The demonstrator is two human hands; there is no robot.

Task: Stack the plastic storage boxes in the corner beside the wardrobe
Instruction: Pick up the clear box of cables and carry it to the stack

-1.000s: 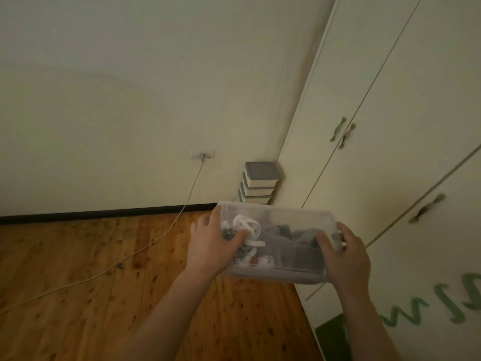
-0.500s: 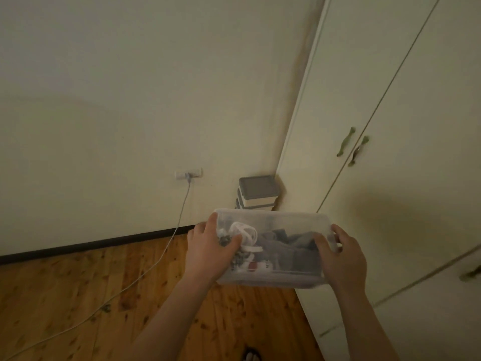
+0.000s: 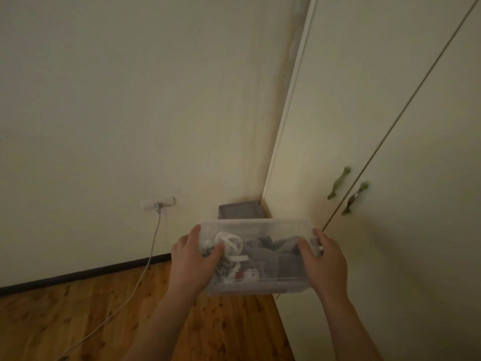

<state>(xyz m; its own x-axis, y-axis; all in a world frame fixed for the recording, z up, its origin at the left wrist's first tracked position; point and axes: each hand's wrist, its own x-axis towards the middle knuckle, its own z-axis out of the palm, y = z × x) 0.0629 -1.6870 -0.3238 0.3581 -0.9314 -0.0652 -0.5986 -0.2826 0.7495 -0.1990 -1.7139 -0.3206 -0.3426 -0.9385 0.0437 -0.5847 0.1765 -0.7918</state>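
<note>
I hold a clear plastic storage box (image 3: 270,259) in the air in front of me, with white cable, grey cloth and small items inside. My left hand (image 3: 192,261) grips its left end and my right hand (image 3: 325,261) grips its right end. Just beyond the box, in the corner between the wall and the cream wardrobe (image 3: 377,126), the grey lid of the top box of a stack (image 3: 239,210) shows. The held box hides the rest of that stack.
A white wall socket (image 3: 157,203) has a pale cable (image 3: 153,246) running down and left across the wooden floor (image 3: 78,313). A dark skirting board (image 3: 86,273) lines the wall. Green handles (image 3: 348,190) sit on the wardrobe doors at right.
I have come closer to the corner with the box held in both hands. The stack now sits mostly hidden behind the box, and the view has tilted up the wall.
</note>
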